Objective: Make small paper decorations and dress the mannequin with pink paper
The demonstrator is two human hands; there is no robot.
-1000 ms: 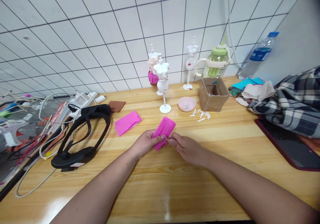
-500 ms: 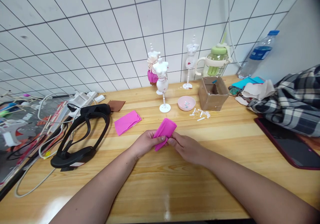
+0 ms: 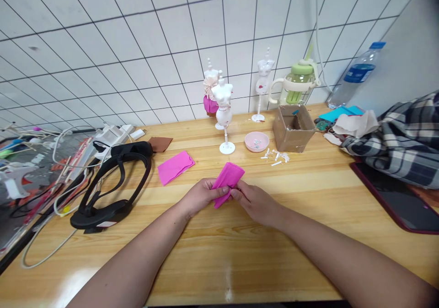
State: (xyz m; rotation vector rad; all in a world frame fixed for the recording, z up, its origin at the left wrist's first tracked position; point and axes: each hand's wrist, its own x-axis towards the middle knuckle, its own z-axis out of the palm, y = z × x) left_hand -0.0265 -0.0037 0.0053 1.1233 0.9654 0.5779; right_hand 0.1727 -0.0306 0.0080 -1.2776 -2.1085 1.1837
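A folded piece of pink crepe paper [image 3: 229, 178] is held above the table between my two hands. My left hand [image 3: 205, 195] pinches its left side, thumb on top and fingers behind. On its lower right edge, my right hand [image 3: 249, 200] grips with thumb and fingers closed. Beyond the hands stands a white mini dress form [image 3: 224, 111] on a round base. Another folded pink sheet [image 3: 176, 167] lies flat to the left. Further back are a dress form in a cream and pink outfit [image 3: 210, 87] and a second bare-looking one [image 3: 264, 81].
A pink bowl [image 3: 257, 148] with small bits, white scraps [image 3: 278, 157] and a cardboard box [image 3: 294, 134] stand at the back right. A tablet [image 3: 394, 193] and plaid cloth [image 3: 408, 148] lie right. A black head strap [image 3: 137, 191] and cables lie left. The tiled wall [image 3: 164, 38] bounds the table.
Almost nothing differs. The view has shifted very slightly, and both hands keep their hold on the pink crepe paper.
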